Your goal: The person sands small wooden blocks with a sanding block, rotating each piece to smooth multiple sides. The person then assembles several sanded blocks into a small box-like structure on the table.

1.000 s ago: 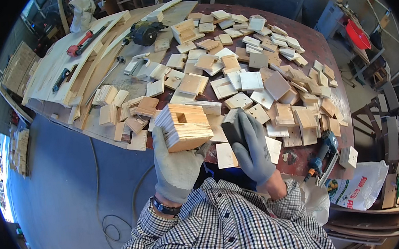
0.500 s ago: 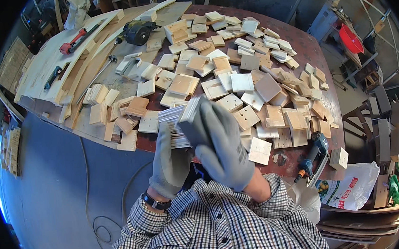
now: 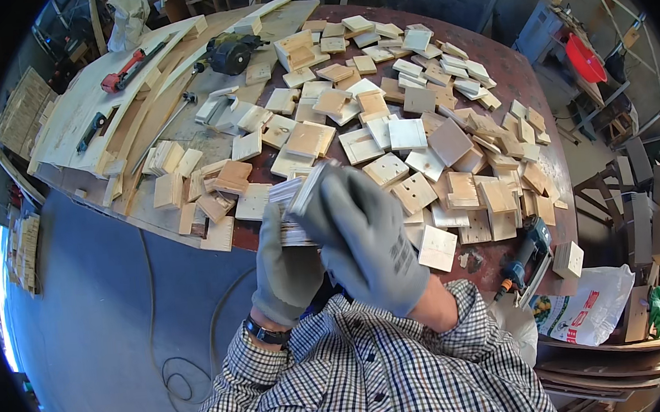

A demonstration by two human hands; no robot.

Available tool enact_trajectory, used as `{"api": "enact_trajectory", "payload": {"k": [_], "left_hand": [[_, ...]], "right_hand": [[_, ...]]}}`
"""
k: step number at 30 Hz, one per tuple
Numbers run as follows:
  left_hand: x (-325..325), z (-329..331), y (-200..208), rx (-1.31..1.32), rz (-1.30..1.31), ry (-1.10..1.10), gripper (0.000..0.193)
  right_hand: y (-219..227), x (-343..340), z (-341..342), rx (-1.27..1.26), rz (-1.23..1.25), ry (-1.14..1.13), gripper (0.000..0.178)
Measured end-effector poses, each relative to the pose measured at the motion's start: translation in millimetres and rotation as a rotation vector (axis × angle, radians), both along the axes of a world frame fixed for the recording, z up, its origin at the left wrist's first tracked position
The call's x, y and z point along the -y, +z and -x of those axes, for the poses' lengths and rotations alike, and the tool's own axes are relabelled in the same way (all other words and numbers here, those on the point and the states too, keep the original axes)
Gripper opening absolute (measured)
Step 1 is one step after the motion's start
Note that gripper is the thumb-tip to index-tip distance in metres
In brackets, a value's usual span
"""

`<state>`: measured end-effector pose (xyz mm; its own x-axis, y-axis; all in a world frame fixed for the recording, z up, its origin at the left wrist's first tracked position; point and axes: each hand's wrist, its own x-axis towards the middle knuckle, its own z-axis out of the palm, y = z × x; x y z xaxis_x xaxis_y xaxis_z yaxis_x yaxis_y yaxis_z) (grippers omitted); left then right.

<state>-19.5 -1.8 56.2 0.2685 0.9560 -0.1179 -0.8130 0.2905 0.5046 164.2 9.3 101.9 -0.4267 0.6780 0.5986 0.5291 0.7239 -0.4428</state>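
Both hands wear grey work gloves and are close together in front of my chest, over the table's near edge. My left hand (image 3: 287, 276) is closed round a plywood block (image 3: 286, 192) whose layered edges face up. In my right hand (image 3: 372, 237) there is a second plywood piece (image 3: 307, 191), tilted and lying against the first block. Fingers of the right glove cover most of that piece's face. Just beyond the hands lie loose square wood blocks (image 3: 310, 139), in a wide, untidy heap on the dark red tabletop (image 3: 473, 266).
A blue-black nail gun (image 3: 524, 256) lies at the near right corner beside a white plastic bag (image 3: 590, 305). Farther left are a yellow-black power tool (image 3: 229, 54), a red tool (image 3: 124, 73) and long wooden strips (image 3: 142, 116). A cable (image 3: 152, 300) trails across the blue floor.
My right hand has shifted slightly, and its plywood piece has tilted a little to the left over the left hand's block. The whole view has moved slightly; the heap looks unchanged.
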Motion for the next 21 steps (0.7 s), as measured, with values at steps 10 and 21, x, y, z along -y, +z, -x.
{"api": "enact_trajectory", "payload": {"k": [10, 21], "left_hand": [[10, -1, 11, 0.349, 0.146, -0.082, 0.073], [12, -10, -24, 0.177, -0.139, -0.070, 0.077]], "right_hand": [[3, -32, -53, -0.362, 0.287, 0.102, 0.071], [-22, -28, -22, -0.183, -0.015, -0.070, 0.071]]}}
